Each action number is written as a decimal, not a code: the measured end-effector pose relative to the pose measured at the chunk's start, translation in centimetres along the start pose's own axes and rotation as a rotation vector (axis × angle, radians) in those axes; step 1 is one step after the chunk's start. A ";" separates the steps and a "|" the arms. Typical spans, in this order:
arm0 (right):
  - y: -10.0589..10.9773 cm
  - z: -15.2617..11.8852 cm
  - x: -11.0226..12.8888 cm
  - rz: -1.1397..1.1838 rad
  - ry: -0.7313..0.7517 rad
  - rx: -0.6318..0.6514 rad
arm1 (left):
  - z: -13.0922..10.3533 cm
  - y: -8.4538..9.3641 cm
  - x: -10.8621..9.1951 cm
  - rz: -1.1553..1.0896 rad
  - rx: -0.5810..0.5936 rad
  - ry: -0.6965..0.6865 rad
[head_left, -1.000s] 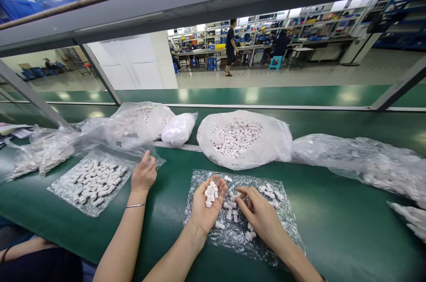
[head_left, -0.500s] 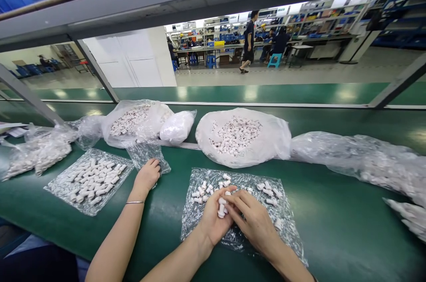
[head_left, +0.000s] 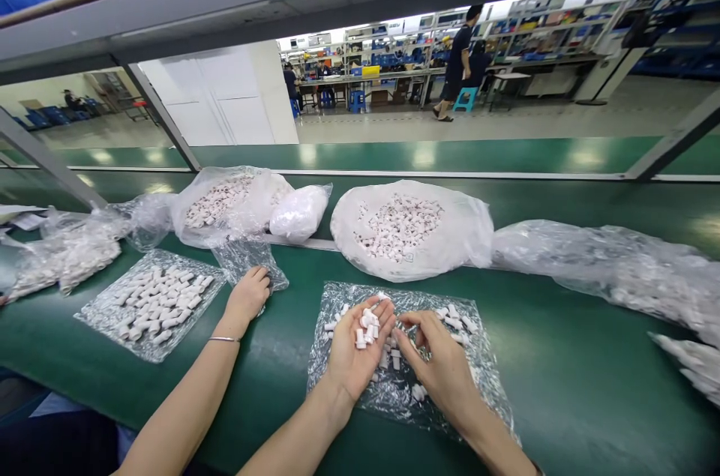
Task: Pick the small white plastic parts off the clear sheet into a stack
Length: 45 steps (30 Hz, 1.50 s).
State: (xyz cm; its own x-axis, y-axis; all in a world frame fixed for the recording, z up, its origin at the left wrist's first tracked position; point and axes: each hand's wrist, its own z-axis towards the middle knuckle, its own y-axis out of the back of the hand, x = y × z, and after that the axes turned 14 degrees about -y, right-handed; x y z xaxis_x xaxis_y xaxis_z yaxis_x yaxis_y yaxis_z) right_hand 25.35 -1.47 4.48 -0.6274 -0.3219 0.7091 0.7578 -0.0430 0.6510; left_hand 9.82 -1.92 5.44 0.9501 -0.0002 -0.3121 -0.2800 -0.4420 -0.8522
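Note:
My left hand is palm up over a clear plastic bag, cupping several small white plastic fittings in the palm and fingers. Close by on the right, my right hand has its thumb and forefinger curved and apart, with nothing visible between them. Beneath both hands, the clear plastic bag lies flat on the green table, with more white fittings scattered on it. Some of these are hidden behind my hands.
A co-worker's hand with a bracelet rests on a crumpled clear bag at left. Nearby, another flat bag bears many fittings. Large filled bags line the back. An overhead beam crosses above.
My right hand has drawn away from my left palm to the right, and its fingers have parted. My left palm has turned up, showing more fittings. In the background, a walking person has moved right.

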 end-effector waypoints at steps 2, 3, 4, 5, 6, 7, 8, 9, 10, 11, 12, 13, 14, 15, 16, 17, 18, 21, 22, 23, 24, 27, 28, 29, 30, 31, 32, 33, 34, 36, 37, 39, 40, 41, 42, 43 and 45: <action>-0.4 -0.2 0.6 0.004 0.075 0.037 | -0.1 0.0 0.3 0.035 0.000 0.006; -0.6 -0.4 0.9 0.005 0.116 0.057 | -0.2 0.0 0.5 0.061 0.008 0.011; -0.9 -0.5 1.2 -0.001 0.154 0.072 | -0.2 0.1 0.6 0.088 0.021 0.012; -1.1 -0.6 1.4 -0.015 0.183 0.079 | -0.3 0.1 0.7 0.112 0.039 0.014; -1.4 -0.7 1.6 -0.035 0.201 0.081 | -0.4 0.2 0.8 0.130 0.058 0.017; -1.5 -0.8 1.7 -0.056 0.210 0.080 | -0.5 0.2 0.9 0.144 0.074 0.022; -1.7 -0.9 1.8 -0.072 0.215 0.080 | -0.6 0.3 0.9 0.153 0.087 0.028; -1.7 -0.9 1.9 -0.078 0.216 0.080 | -0.6 0.3 0.9 0.157 0.099 0.039; -1.7 -0.9 1.9 -0.072 0.215 0.080 | -0.6 0.3 0.8 0.158 0.109 0.058; -1.5 -0.9 1.9 -0.054 0.211 0.078 | -0.6 0.4 0.6 0.155 0.117 0.070; -1.3 -0.9 1.8 -0.029 0.200 0.073 | -0.5 0.4 0.5 0.146 0.122 0.071; -1.1 -0.8 1.7 -0.007 0.180 0.066 | -0.4 0.4 0.3 0.132 0.125 0.062; -0.8 -0.6 1.5 0.005 0.152 0.056 | -0.3 0.3 0.0 0.116 0.122 0.041; -0.5 -0.5 1.3 0.005 0.120 0.045 | -0.1 0.3 -0.2 0.099 0.114 0.007; -0.3 -0.3 1.1 -0.006 0.089 0.031 | 0.0 0.3 -0.4 0.084 0.103 -0.032; -0.2 -0.1 0.9 -0.023 0.060 0.018 | 0.1 0.3 -0.5 0.074 0.095 -0.067; -0.1 0.1 0.7 -0.041 0.040 0.010 | 0.1 0.2 -0.6 0.066 0.093 -0.090; -0.3 0.2 0.5 -0.050 0.027 0.015 | 0.2 0.3 -0.4 0.070 0.115 -0.084; -0.4 0.1 0.5 -0.041 0.034 0.021 | 0.1 0.4 -0.2 0.079 0.132 -0.060; -0.5 0.0 0.5 -0.031 0.046 0.029 | 0.1 0.5 0.0 0.089 0.150 -0.033; -0.6 -0.1 0.6 -0.022 0.058 0.034 | 0.0 0.6 0.3 0.099 0.167 -0.005; -0.9 -0.2 0.6 -0.015 0.087 0.033 | -0.1 0.9 0.8 0.123 0.220 0.067; -0.9 -0.2 0.5 -0.016 0.094 0.036 | -0.1 0.9 0.9 0.128 0.234 0.084; -0.9 -0.1 0.5 -0.015 0.098 0.039 | -0.1 1.0 1.0 0.130 0.246 0.094; -0.9 0.0 0.4 -0.010 0.097 0.045 | -0.1 1.0 1.0 0.132 0.255 0.099; -0.9 0.0 0.4 -0.003 0.094 0.054 | -0.2 1.0 1.0 0.133 0.261 0.101; -0.9 0.1 0.4 0.006 0.088 0.061 | -0.2 1.0 1.0 0.133 0.262 0.101; -0.9 0.1 0.5 0.019 0.080 0.062 | -0.2 1.0 1.0 0.134 0.262 0.104; -0.9 0.2 0.5 0.034 0.068 0.063 | -0.2 1.0 1.0 0.135 0.260 0.111; -0.7 0.2 0.7 0.066 0.043 0.066 | -0.1 1.0 0.9 0.135 0.237 0.120; -0.6 0.1 0.7 0.079 0.030 0.063 | -0.1 1.0 0.9 0.136 0.215 0.116; -0.4 0.1 0.7 0.086 0.012 0.041 | 0.1 1.0 0.6 0.140 0.158 0.074; -0.3 0.1 0.6 0.078 0.007 0.024 | 0.1 0.9 0.5 0.143 0.128 0.035; -0.2 0.1 0.5 0.067 0.005 0.003 | 0.2 0.9 0.3 0.146 0.100 -0.010; -0.1 0.2 0.3 0.055 0.000 -0.015 | 0.3 0.8 0.2 0.148 0.077 -0.056; -0.1 0.2 0.2 0.044 -0.006 -0.028 | 0.3 0.7 0.0 0.149 0.059 -0.101; -0.1 0.2 0.1 0.029 -0.016 -0.032 | 0.3 0.6 -0.1 0.157 0.043 -0.159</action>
State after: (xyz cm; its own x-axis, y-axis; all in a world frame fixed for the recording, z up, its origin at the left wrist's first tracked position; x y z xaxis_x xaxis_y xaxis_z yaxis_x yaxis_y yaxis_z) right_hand 25.18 -1.35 4.59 -0.6077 -0.3083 0.7319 0.7809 -0.0647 0.6212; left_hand 9.53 -1.92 4.87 0.8616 0.0773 -0.5017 -0.4317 -0.4086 -0.8042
